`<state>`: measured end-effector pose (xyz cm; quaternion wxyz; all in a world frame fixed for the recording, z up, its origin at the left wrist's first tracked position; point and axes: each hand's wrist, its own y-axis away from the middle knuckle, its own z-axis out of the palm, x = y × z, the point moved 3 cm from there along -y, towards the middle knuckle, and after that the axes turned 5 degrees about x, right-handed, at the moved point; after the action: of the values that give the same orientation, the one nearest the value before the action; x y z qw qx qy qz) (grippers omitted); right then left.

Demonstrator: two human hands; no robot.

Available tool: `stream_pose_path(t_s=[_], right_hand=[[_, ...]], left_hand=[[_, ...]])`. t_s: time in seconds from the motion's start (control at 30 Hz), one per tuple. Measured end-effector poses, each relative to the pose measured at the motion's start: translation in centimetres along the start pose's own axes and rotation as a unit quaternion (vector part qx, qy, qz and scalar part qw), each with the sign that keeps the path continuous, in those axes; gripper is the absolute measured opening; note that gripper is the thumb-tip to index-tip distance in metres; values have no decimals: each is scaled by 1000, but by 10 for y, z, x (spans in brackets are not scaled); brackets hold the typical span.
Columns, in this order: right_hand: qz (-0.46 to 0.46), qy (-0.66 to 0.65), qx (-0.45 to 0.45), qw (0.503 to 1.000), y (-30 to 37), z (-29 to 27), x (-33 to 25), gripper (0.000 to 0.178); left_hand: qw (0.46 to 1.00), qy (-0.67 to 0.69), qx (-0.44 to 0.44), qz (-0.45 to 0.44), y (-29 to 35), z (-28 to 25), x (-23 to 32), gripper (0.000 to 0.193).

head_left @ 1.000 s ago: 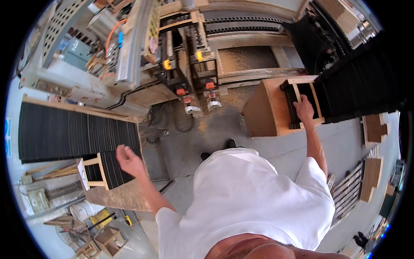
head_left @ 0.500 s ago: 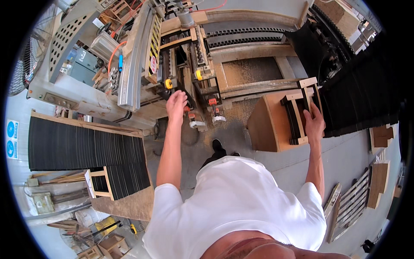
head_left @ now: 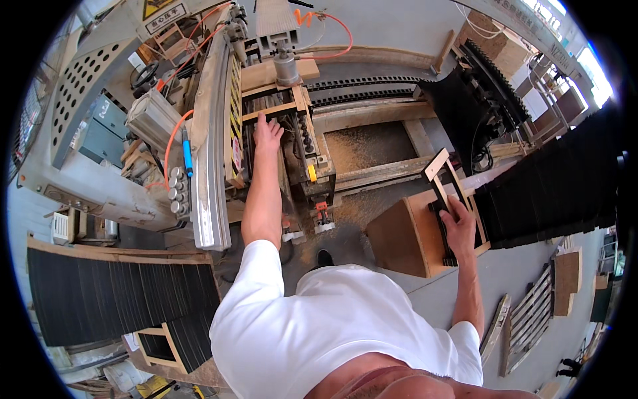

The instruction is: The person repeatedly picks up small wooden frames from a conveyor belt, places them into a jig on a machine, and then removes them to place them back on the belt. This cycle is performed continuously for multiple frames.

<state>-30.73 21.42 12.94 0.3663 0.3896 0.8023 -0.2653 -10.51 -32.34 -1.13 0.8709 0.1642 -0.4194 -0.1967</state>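
Observation:
My left hand (head_left: 268, 135) reaches into the machine, its fingers apart at the near pale bar of a wooden frame (head_left: 287, 107). Whether the fingertips press on that bar, I cannot tell. A round metal cylinder (head_left: 286, 69) stands over the frame's far end. On the right, my right hand (head_left: 458, 231) is closed around a frame with pale wooden end bars and dark side strips (head_left: 436, 165). This frame is tilted up over a brown box-shaped stand (head_left: 404, 237). Another dark-sided frame lies on the stand, partly hidden by the hand.
Long rows of black strips stand at left (head_left: 119, 292) and right (head_left: 548, 189). A pale frame (head_left: 174, 347) leans by the left row. The machine's metal beam (head_left: 211, 206) lies left of my left arm. Sawdust covers the machine bed (head_left: 372, 149). A slatted pallet (head_left: 530, 319) stands at right.
My left hand has moved farther forward to the frame in the machine. My right hand has lifted and tilted its frame above the stand. The whole view has shifted with my head.

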Motion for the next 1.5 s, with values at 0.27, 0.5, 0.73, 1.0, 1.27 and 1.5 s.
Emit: stream_pose_path(t_s=[0.27, 0.5, 0.73, 1.0, 1.27, 1.5], right_hand=[[-24, -31, -74, 996, -27, 63, -58, 38], [-299, 32, -152, 941, -86, 170, -139, 39], [-471, 42, -222, 853, -125, 336, -200, 36], [-511, 80, -260, 815, -129, 367, -193, 43], [-484, 10, -269, 833, -160, 391, -181, 38], [-423, 38, -272, 863, -217, 445, -205, 37]], left_hand=[[995, 95, 11, -3, -66, -8, 2, 68], [993, 117, -2, -32, 8, -26, -31, 35], [984, 125, -122, -29, 63, -50, -45, 25], [976, 133, -172, 2, 66, -56, -40, 29], [991, 113, -59, 33, 85, -48, -46, 26], [996, 87, -8, 28, 162, -81, -66, 34]])
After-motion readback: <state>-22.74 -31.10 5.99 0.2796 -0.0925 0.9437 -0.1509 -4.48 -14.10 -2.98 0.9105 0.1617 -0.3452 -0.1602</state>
